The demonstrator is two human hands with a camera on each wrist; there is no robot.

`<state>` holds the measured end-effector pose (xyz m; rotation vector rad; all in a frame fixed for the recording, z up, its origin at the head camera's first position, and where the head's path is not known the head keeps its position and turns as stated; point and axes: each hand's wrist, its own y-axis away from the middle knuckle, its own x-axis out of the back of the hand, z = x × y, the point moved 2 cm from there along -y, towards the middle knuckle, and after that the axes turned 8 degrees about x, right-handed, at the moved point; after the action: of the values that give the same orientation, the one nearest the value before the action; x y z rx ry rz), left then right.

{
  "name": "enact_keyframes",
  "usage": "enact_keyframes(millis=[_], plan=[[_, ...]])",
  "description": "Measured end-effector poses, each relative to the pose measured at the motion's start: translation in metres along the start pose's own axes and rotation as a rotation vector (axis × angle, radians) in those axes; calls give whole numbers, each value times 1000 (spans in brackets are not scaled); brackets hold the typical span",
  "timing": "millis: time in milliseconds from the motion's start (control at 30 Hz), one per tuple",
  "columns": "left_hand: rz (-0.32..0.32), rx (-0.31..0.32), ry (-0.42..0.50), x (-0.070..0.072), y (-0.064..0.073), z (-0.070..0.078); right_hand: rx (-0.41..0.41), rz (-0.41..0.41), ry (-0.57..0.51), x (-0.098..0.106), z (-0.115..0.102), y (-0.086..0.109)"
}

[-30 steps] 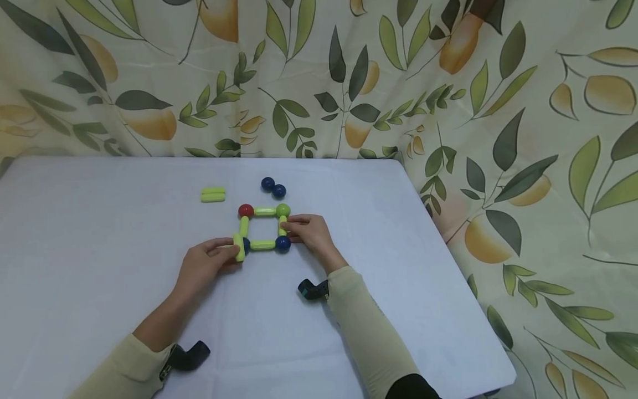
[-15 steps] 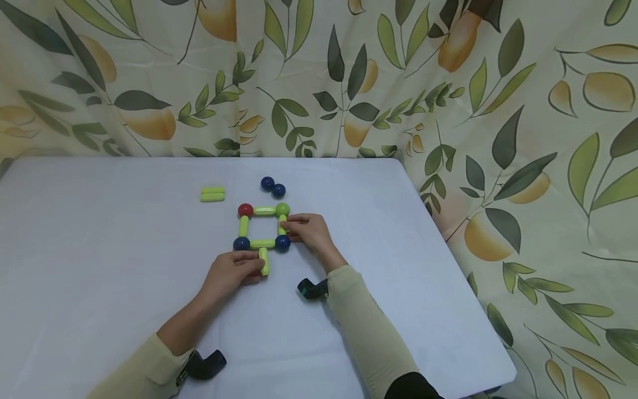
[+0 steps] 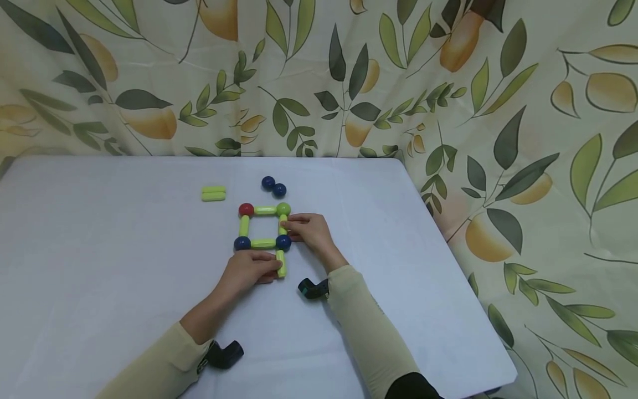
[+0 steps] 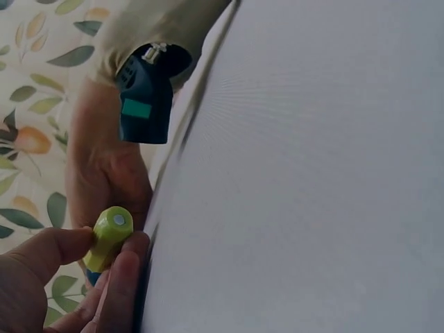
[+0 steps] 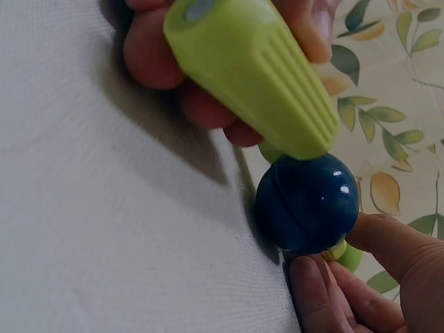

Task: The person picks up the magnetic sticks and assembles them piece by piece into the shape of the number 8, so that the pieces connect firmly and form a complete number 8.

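A square of light green magnetic rods lies on the table, its corners a red ball (image 3: 246, 209), a green ball (image 3: 283, 209) and two blue balls, left (image 3: 242, 243) and right (image 3: 283, 242). My left hand (image 3: 247, 269) pinches a loose green magnetic rod (image 3: 281, 265) between thumb and fingers. In the right wrist view this rod (image 5: 257, 76) has its far end right at the blue ball (image 5: 309, 201). My right hand (image 3: 312, 233) pinches the square's right-side rod (image 3: 283, 218), partly hidden by the fingertips.
Two green rods (image 3: 213, 193) lie side by side behind the square on the left. Two dark blue balls (image 3: 273, 187) sit behind it, close together. The white table (image 3: 124, 249) ends at a leaf-patterned curtain (image 3: 299, 83) at the back and right.
My left hand has carried its rod rightward, from the left blue ball along the near side to the right blue ball. The right hand and the square have stayed put.
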<state>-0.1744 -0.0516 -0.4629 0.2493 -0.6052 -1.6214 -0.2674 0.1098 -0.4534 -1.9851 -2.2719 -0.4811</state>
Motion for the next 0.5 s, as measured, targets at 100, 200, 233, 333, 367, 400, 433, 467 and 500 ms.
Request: enact_keyframes(millis=[100, 200, 233, 333, 367, 400, 433, 467, 500], plan=[[23, -20, -24, -2, -2, 1, 2, 0, -2, -1, 0, 0], [40, -34, -45, -2, -3, 3, 5, 3, -5, -1, 0, 0], [44, -37, -52, -3, -3, 3, 6, 6, -5, -1, 0, 0], [53, -45, -69, -3, -2, 4, 3, 9, 3, -1, 0, 0], [56, -47, -72, -3, -2, 4, 2, 10, 6, -1, 0, 0], [58, -51, -77, -3, -2, 4, 0, 11, 9, -1, 0, 1], [59, -56, -80, -3, -2, 5, -1, 13, 11, -1, 0, 1], [60, -61, -84, -3, -2, 5, -1, 13, 12, -1, 0, 1], [62, -65, -86, -3, -1, 6, -1, 13, 12, -2, 0, 1]])
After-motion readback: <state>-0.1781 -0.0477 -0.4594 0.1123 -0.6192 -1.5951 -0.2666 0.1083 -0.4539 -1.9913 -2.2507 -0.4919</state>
